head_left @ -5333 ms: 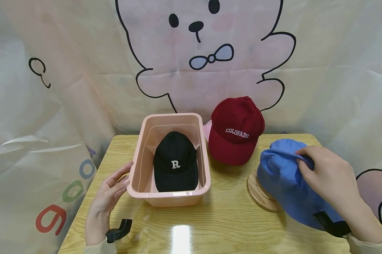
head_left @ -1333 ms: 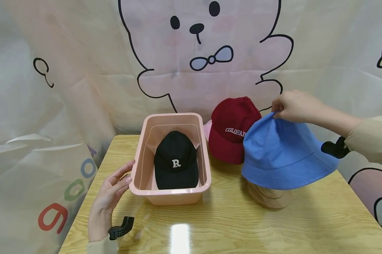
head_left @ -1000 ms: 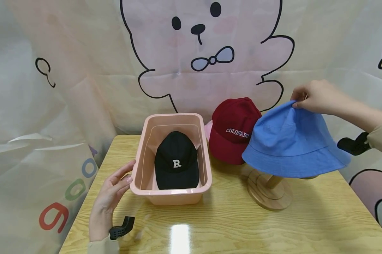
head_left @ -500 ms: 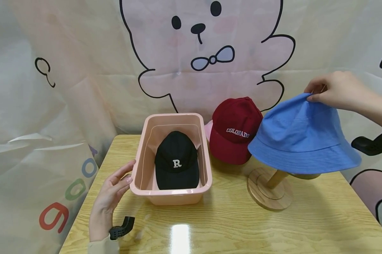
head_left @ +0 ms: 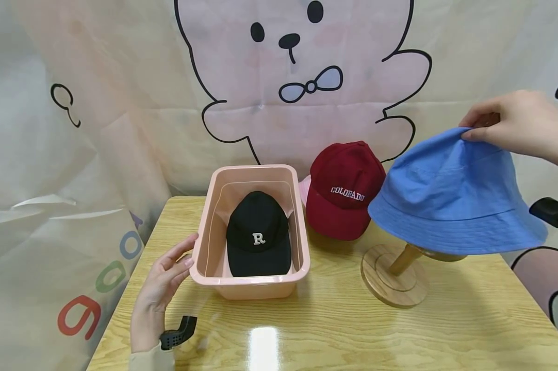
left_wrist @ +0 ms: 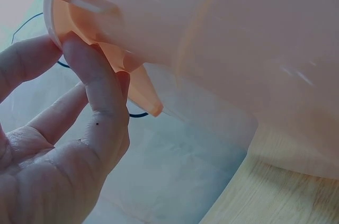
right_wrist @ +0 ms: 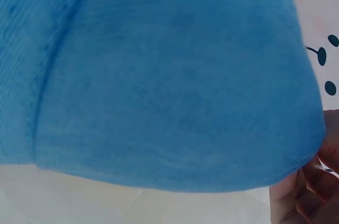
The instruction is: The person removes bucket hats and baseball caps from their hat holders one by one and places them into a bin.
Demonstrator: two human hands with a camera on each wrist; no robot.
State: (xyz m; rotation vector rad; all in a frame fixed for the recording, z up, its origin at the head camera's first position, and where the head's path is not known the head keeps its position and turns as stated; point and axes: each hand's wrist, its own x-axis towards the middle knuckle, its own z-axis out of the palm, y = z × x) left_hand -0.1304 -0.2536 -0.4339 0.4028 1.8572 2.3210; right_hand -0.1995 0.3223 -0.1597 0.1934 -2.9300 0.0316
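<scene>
My right hand [head_left: 525,121] pinches the crown of a blue bucket hat [head_left: 455,190] between thumb and fingers. The hat hangs brim-down above a wooden hat stand [head_left: 395,281], hiding most of the stand's upper part. In the right wrist view, the blue hat [right_wrist: 169,91] fills most of the picture, with the right hand [right_wrist: 312,176] at its lower right. My left hand [head_left: 160,288] holds the left rim of a pink plastic tub [head_left: 248,282]. In the left wrist view, the left hand [left_wrist: 79,128] pinches that rim. A black cap [head_left: 258,237] with a white R lies inside the tub.
A red "COLORADO" cap [head_left: 346,193] sits at the back, between the tub and the stand. Something pink [head_left: 304,188] peeks out behind it. Everything stands on a wooden table [head_left: 330,319], with a printed bear cloth [head_left: 283,118] hanging close behind.
My right hand has raised the blue bucket hat and moved it rightward, uncovering the stand's base and post and more of the red cap. The left hand has stayed on the tub's rim.
</scene>
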